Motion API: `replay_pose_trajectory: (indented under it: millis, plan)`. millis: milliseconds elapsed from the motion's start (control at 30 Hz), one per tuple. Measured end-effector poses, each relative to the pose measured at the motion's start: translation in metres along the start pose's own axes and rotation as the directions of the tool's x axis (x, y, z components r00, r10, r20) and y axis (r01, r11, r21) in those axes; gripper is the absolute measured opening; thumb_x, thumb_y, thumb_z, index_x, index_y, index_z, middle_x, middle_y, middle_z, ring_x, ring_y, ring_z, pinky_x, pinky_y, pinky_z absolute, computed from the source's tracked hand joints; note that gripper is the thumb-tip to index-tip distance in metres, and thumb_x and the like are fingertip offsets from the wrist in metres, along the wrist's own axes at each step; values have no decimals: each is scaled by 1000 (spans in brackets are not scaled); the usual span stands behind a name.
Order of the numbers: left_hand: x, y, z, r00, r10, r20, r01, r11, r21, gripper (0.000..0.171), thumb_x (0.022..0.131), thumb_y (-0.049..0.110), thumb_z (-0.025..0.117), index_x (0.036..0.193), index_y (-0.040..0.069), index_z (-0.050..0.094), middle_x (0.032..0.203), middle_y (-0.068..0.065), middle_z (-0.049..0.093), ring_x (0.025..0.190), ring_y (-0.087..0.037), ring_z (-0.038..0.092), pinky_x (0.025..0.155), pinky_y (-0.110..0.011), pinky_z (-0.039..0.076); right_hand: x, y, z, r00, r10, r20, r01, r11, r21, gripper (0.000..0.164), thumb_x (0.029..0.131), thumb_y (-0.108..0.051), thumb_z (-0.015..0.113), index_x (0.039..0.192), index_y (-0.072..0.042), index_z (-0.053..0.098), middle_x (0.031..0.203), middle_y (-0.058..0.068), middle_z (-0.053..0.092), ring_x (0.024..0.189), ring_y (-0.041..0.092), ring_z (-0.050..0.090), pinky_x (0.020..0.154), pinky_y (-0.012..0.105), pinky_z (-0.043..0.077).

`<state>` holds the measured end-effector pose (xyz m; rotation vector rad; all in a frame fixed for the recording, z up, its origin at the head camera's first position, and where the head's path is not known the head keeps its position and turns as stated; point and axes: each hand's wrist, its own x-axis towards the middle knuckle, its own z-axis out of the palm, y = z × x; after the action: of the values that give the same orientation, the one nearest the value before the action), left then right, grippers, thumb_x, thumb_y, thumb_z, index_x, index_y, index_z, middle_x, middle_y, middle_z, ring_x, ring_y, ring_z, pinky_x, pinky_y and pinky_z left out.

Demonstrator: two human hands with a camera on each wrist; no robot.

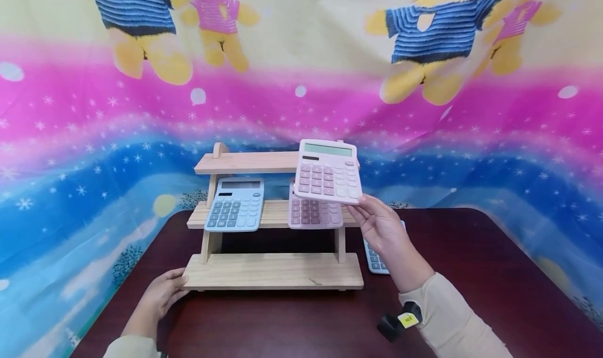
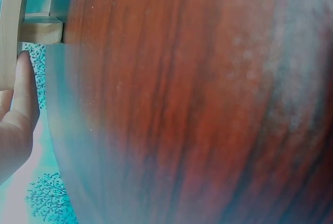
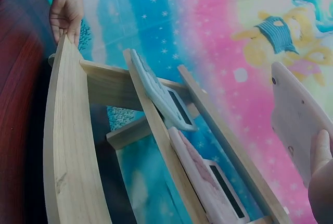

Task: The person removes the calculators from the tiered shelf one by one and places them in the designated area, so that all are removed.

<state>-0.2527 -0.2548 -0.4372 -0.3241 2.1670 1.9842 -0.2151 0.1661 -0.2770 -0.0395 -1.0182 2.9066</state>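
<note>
My right hand pinches a white calculator with pink keys by its lower right corner, holding it in front of the top tier of a wooden shelf. In the right wrist view its back shows, with the thumb against it. My left hand grips the left end of the bottom board; the left wrist view shows the thumb along the wood. On the middle tier a blue calculator leans at the left. A pink calculator leans farther right, partly hidden behind the held one.
Another blue calculator lies on the dark red table right of the shelf, partly covered by my right forearm. A black strap device with a yellow label is on my right wrist. A printed cloth hangs behind the table.
</note>
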Motion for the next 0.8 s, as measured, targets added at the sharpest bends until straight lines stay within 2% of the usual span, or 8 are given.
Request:
replay_pose_trajectory:
  millis: [367, 567, 800]
  plan:
    - [-2, 0, 0, 999, 29, 20, -29, 1000, 7, 54, 90, 11, 46, 131, -13, 20, 124, -38, 24, 86, -15, 53, 77, -29, 47, -17, -16, -27, 999, 7, 34, -11, 991, 132, 19, 85, 9, 45, 87, 5, 64, 92, 15, 63, 86, 23, 59, 80, 31, 44]
    - [-1, 2, -1, 999, 29, 31, -27, 999, -42, 56, 89, 9, 47, 131, -14, 16, 123, -39, 22, 83, -14, 53, 76, -30, 47, -23, -23, -41, 999, -14, 37, 9, 989, 145, 21, 85, 9, 44, 89, 4, 64, 92, 14, 63, 86, 24, 59, 78, 31, 46]
    - [0, 0, -1, 1000, 22, 19, -22, 999, -29, 55, 89, 8, 47, 130, -15, 17, 123, -39, 22, 82, -14, 54, 77, -32, 47, -30, -29, -62, 998, -32, 53, 22, 984, 174, 24, 86, 10, 41, 91, 6, 64, 94, 15, 62, 88, 25, 58, 79, 33, 45]
